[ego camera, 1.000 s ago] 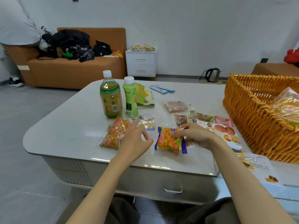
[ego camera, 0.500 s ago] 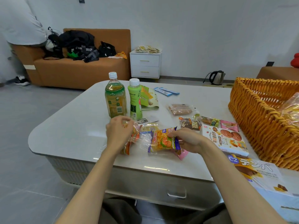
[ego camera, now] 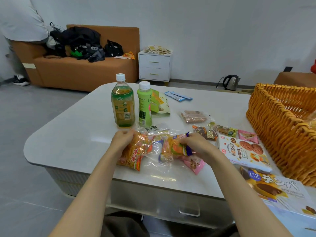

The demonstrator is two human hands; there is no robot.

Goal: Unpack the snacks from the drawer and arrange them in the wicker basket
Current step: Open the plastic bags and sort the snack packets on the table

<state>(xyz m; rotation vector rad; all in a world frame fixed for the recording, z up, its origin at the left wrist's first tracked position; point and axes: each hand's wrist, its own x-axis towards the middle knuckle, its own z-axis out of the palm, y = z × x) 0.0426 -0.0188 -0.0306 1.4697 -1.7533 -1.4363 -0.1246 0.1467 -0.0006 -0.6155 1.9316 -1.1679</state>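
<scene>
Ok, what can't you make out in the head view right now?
Head view:
- wicker basket: right side cut off by the frame edge; contents mostly unseen.
- pink packet: partly under the right hand and the orange packet it pinches.
- drawer: only its front shows.

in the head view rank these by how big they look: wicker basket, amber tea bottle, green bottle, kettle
1. wicker basket
2. amber tea bottle
3. green bottle, slightly smaller
4. kettle, but it stands farther off, so unsure
</scene>
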